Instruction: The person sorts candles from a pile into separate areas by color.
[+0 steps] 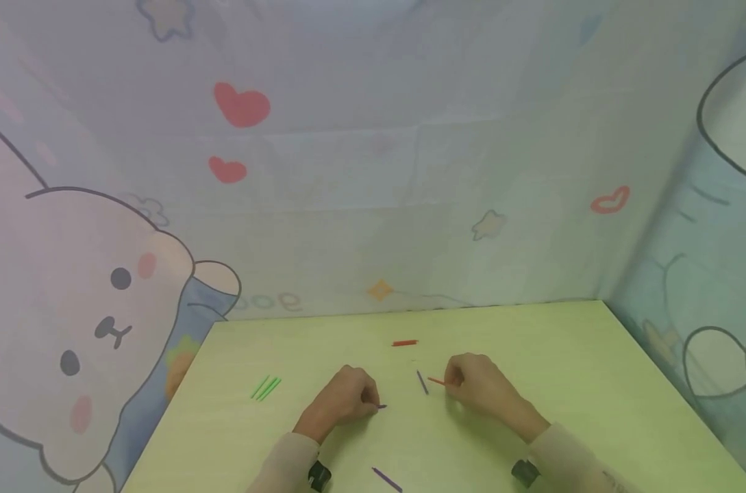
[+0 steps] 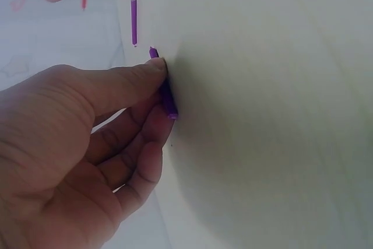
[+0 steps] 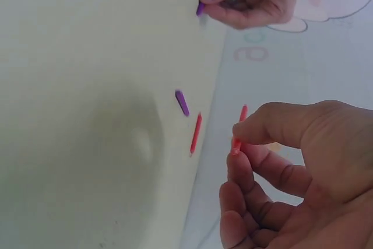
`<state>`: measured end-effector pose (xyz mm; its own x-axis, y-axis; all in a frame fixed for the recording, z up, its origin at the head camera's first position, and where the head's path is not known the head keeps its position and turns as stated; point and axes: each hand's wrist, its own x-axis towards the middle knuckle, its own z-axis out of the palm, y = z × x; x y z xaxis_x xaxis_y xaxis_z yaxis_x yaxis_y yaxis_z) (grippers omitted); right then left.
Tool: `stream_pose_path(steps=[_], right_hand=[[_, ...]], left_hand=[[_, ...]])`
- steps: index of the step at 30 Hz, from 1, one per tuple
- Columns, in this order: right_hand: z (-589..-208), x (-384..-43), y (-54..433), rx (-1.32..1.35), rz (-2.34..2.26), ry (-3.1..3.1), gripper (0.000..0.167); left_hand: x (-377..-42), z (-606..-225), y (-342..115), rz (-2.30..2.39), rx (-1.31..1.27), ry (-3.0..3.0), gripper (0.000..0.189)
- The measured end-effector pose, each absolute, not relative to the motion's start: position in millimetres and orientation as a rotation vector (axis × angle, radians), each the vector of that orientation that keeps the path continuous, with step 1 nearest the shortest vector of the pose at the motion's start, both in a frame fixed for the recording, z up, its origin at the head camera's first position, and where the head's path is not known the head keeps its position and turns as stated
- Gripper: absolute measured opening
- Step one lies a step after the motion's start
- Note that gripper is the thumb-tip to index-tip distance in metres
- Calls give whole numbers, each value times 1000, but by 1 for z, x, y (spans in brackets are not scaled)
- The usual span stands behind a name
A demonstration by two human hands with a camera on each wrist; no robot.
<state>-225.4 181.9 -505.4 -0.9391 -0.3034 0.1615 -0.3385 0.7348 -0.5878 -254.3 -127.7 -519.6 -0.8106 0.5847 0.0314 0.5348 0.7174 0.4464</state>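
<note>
My left hand [image 1: 344, 396] pinches a purple crayon [image 2: 168, 98] between thumb and fingers, low over the table. Its pointed end sticks out past the thumb in the left wrist view. My right hand [image 1: 480, 383] holds a red crayon [image 3: 243, 112] by thumb and fingertips, raised above the tabletop. Between the two hands lies another purple crayon [image 1: 422, 382], just left of the red crayon's tip in the head view. Farther back on the table is red crayon material [image 1: 405, 343], lying sideways.
Green crayons [image 1: 269, 389] lie side by side on the left of the pale table [image 1: 582, 383]. One more purple crayon [image 1: 387, 479] rests near the front edge. A cloth wall [image 1: 348, 171] with cartoon prints rises behind the table and at both sides.
</note>
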Motion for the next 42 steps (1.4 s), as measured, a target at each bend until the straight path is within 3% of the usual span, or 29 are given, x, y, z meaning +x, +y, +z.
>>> stream_pose_path(steps=[7,16,42], right_hand=[[-496,-256,193,672,953,-2795,19],[-499,-300,193,953,904,-2749,6],[-527,-360,142,816,909,-2819,5]], left_hand=[[-253,-520,-127,660,900,2821,15],[-255,-520,-126,662,889,2822,14],[-252,-518,-129,661,912,2839,14]])
